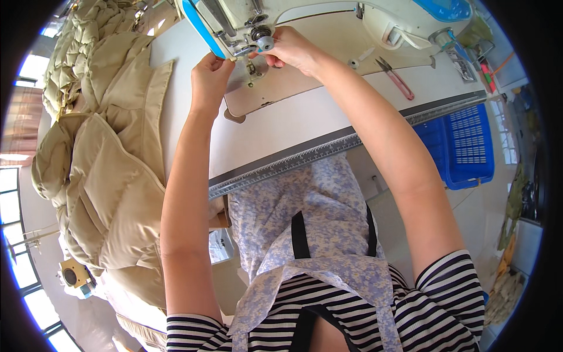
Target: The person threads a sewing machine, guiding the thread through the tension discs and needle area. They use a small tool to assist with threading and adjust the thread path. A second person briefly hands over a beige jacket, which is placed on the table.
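A white and blue sewing machine [206, 26] stands at the top of the view. My left hand [210, 79] is at the left side of its head, thumb and index finger pinched together near the blue edge; whether something thin is between them I cannot tell. My right hand [288, 49] reaches to the right side of the head, by the round tension dial [265, 43], its fingertips partly hidden. Between the hands is the presser foot [250, 68], above the machine bed. Right of my right forearm lies a pair of thread snips [394, 78] with pink handles, near a small bobbin [353, 64].
Beige quilted padded jackets [110, 171] are heaped on the left side of the table. A ruler strip [286, 162] runs along the table's front edge. At the right, below table height, is a blue plastic basket [468, 149].
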